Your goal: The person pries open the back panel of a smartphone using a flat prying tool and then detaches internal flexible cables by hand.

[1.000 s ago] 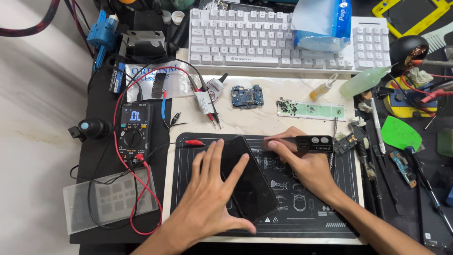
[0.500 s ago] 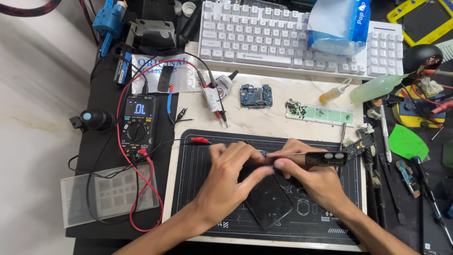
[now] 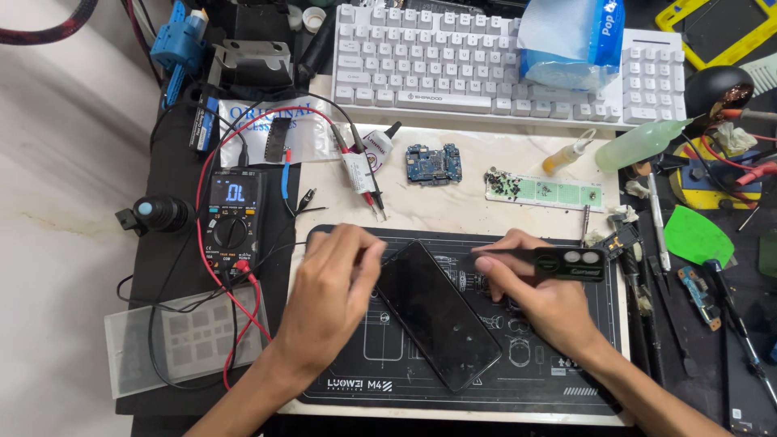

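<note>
Black rubber covers the middle of the bench: a work mat (image 3: 566, 388) with pale line drawings, and on it a dark phone (image 3: 441, 311) lying face-up on a slant, its upper corner toward the left hand and its lower corner close to the mat's near edge. The left hand (image 3: 332, 295) rests on the mat at the phone's upper left edge, fingers curled inward against that corner; whether they actually pinch it or only press on it cannot be told. The right hand (image 3: 538, 303) lies just right of the phone, thumb and forefinger closed narrowly on a flat black tool (image 3: 558, 263) whose thin end points left toward the phone's upper edge. Bare mat shows below the left hand and right of the phone's lower half, and a strip of pale tabletop lies open between the mat's far edge and the white keyboard (image 3: 453, 57). That strip holds a small blue circuit board (image 3: 433, 164) and a green strip of parts (image 3: 544, 190). To the left, just off the mat, a multimeter (image 3: 233, 218) trails red leads along the mat's edge. The right side is crowded with loose tools, near the mat's right edge.
</note>
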